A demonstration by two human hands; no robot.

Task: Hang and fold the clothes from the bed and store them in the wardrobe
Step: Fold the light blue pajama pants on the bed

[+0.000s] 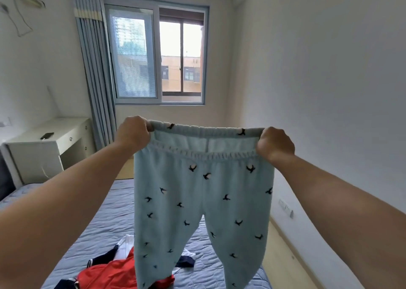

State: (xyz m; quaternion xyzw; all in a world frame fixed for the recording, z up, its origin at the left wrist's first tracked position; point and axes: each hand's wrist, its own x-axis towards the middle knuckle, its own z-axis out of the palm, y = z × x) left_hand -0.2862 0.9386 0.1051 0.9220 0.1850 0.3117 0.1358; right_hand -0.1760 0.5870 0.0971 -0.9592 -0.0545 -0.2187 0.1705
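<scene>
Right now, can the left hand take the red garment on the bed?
Probably not yet: the left hand grips the blue trousers at the waistband, and they hang partly before the red garment.

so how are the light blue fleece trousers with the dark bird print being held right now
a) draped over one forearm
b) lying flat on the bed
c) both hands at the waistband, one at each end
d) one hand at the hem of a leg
c: the left hand and right hand each grip one end of the stretched waistband of the light blue fleece trousers with the dark bird print, and the legs hang down above the blue quilted bed.
</scene>
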